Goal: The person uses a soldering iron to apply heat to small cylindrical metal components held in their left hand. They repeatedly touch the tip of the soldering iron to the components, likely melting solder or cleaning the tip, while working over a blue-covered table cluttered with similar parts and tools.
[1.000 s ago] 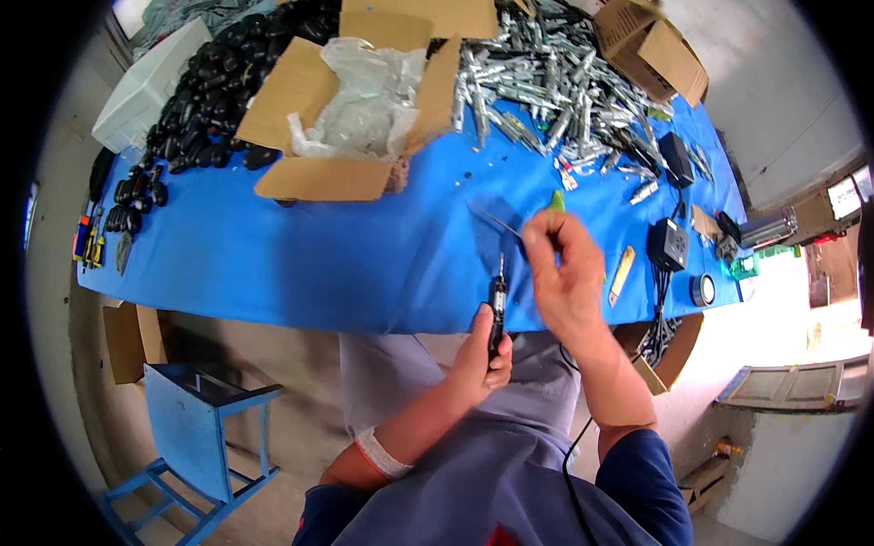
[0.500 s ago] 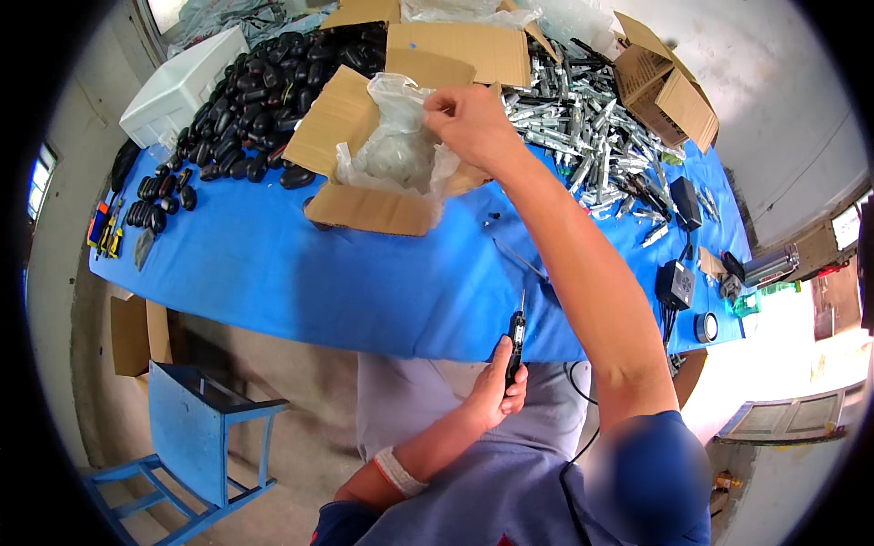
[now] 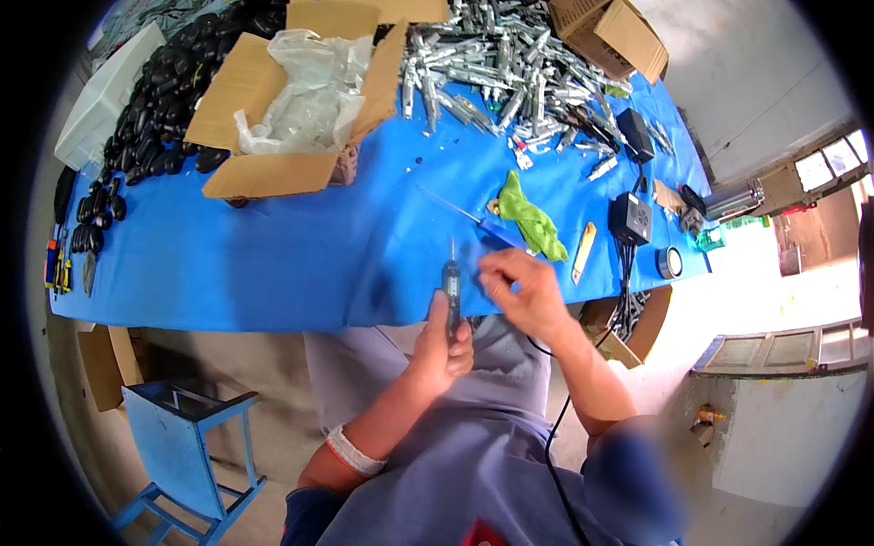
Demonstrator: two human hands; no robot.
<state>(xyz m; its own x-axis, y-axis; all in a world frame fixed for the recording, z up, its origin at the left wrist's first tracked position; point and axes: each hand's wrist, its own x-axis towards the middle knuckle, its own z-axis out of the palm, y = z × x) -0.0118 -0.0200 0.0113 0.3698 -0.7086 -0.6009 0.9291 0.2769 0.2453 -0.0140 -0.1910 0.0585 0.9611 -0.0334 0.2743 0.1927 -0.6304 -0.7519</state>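
Observation:
My left hand [image 3: 439, 350] is closed around a slim black tool [image 3: 452, 293] with a thin metal shaft pointing away from me; its exact kind is unclear. It is held upright over the near table edge. To its right, my right hand [image 3: 528, 289] hovers with fingers curled and slightly blurred, close to the tool but apart from it. Whatever those fingers pinch is too small or hidden to make out. Just beyond lies a screwdriver [image 3: 501, 233] with a blue handle, beside a green cloth [image 3: 530, 218].
An open cardboard box [image 3: 264, 177] lined with clear plastic stands left of centre on the blue tablecloth [image 3: 182, 264]. Behind it are piles of black oval casings [image 3: 150, 123] and metallic parts [image 3: 519, 77]. At right sit a black power adapter [image 3: 630, 218] and a tape roll [image 3: 669, 263].
My right hand has come back from the cardboard box toward the black tool. The view has shifted right, bringing the green cloth and blue screwdriver handle into sight. My left hand keeps its hold.

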